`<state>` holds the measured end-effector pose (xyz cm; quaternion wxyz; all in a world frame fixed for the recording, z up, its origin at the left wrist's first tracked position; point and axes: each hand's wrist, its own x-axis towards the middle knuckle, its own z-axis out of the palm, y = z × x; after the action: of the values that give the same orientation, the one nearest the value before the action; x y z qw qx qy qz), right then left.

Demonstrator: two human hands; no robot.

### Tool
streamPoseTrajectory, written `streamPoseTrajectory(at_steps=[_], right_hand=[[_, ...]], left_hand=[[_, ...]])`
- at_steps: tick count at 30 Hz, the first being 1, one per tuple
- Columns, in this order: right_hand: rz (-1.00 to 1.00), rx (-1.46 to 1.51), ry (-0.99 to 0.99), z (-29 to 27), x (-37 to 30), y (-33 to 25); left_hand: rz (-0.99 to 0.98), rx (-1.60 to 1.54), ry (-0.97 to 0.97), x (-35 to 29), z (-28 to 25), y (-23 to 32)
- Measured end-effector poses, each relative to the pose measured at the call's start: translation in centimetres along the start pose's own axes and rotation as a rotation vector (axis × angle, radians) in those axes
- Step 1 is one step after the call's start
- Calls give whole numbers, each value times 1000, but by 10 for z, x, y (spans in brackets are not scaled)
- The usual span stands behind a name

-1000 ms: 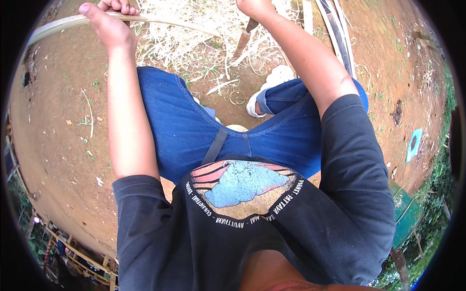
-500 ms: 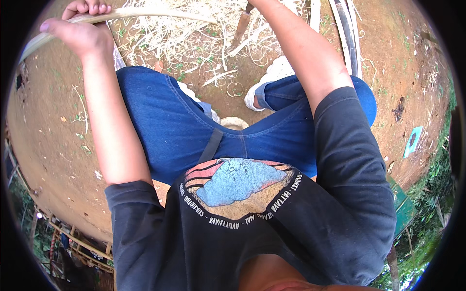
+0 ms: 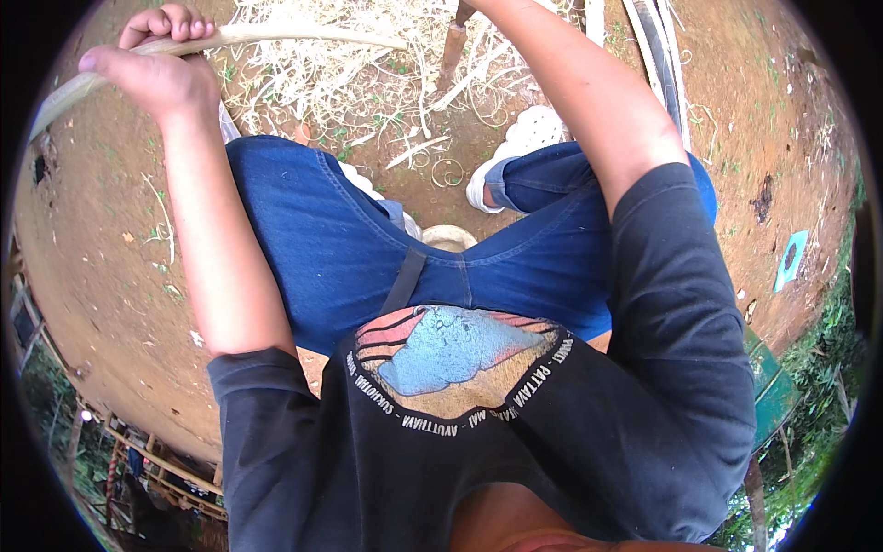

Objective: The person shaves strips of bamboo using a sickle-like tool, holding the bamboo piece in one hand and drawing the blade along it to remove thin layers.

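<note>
At the upper left, my left hand [image 3: 170,78] is closed around a long, pale, slightly curved strip of what looks like split bamboo or cane [image 3: 294,33]. Its fingers curl over the strip from the far side, and the thumb lies along the near side. One end runs past my hand to the left rim; the other tapers off above the shavings. My right forearm [image 3: 579,83] reaches up to the top edge, where the hand is cut off. Just left of that wrist, a brown wooden tool handle [image 3: 452,57] slants down; the tool's head is out of view.
Curly pale shavings [image 3: 340,78] cover the ground ahead, between and beyond my white shoes [image 3: 532,133]. Long strips [image 3: 655,55] lie at the upper right. A round pale seat edge [image 3: 449,237] shows between my thighs. A blue-green card [image 3: 791,261] lies on the dirt at right.
The whole view has shifted slightly, with my legs lower in it. My left hand still grips the strip and appears a little lower. The tool handle and right wrist sit slightly further left.
</note>
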<state>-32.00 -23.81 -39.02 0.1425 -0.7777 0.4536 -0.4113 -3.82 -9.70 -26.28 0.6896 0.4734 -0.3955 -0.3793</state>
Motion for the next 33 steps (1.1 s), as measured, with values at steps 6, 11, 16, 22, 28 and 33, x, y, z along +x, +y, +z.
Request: streamPoseTrajectory(at_steps=[6,11,16,22,28,33], right_hand=[[5,-6,-129,-65,68,-54],[58,24,-119,-31,18,-27],[-246,-66,301,36,-23,-16],[480,57,-285,7,-22,-15],[885,444,-469,-27,-58,30],[739,422,-567,4,-97,51]], left_hand=[[-9,15,-1,1,0,-2],[-10,-57,-115,18,-22,-10],[-10,-79,-69,13,-9,-19],[6,-22,12,-4,-4,-24],[-31,-126,128,1,6,-27],[202,259,112,-4,-8,-30]])
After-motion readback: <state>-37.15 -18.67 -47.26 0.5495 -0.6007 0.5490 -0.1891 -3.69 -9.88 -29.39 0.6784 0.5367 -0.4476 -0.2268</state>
